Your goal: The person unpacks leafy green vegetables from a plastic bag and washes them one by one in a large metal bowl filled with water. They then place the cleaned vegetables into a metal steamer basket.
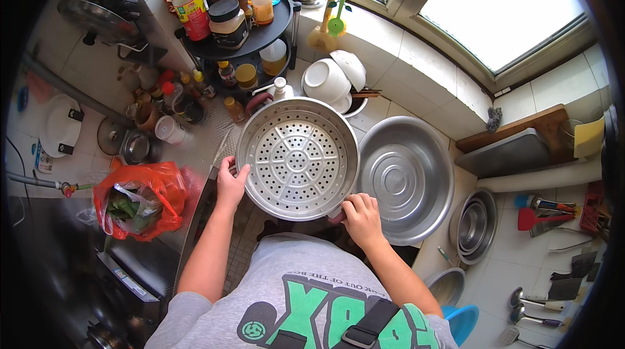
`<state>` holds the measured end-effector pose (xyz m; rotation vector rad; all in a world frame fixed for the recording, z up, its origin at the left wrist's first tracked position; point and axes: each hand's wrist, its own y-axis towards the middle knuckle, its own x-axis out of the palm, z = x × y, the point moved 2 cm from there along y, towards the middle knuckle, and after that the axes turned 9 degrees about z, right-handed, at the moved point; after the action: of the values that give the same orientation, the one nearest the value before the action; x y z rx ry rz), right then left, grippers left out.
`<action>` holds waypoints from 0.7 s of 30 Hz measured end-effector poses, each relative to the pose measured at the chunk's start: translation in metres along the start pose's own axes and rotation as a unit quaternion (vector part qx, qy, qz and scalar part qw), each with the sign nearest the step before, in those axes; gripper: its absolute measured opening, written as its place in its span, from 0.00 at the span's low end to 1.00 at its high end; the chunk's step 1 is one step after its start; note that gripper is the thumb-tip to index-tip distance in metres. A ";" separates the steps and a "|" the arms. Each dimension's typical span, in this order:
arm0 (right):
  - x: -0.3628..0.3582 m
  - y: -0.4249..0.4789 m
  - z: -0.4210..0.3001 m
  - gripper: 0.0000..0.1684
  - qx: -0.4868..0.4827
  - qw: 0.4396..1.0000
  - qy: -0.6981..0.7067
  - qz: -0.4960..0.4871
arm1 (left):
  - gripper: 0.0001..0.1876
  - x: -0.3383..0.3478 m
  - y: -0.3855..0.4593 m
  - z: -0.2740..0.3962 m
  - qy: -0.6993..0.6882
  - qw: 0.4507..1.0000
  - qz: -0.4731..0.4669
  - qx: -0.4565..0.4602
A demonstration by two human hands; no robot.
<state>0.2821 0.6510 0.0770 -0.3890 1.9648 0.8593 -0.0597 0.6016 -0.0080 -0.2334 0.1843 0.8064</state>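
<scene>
A round metal steamer basket [296, 161] with a perforated bottom is held level in front of my body. My left hand [231, 180] grips its rim on the left, thumb over the edge. At the lower right, my right hand [362, 215] is closed around its dark reddish handle [337, 217]. Another reddish handle [259, 103] sticks out at the far upper left of the basket. Directly to the right is a large, wide metal basin [406, 180] with concentric rings in its bottom. The basket's outer wall and underside are mostly hidden.
White bowls [326, 80] are piled behind the basket. Bottles and jars crowd a black two-tier rack [263, 29]. Left on the counter lies a red plastic bag [163, 188] with leafy greens. Nested metal bowls [472, 226] and a blue basin [461, 324] stand to the right.
</scene>
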 end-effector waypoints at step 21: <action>-0.005 0.020 -0.032 0.18 0.073 0.985 0.109 0.113 | 0.10 -0.207 -0.064 0.112 0.247 0.782 0.402 0.407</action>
<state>0.2529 0.6424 0.1005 -0.1821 2.2927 0.8352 -0.1448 0.4464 0.1601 0.5168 1.1669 1.4198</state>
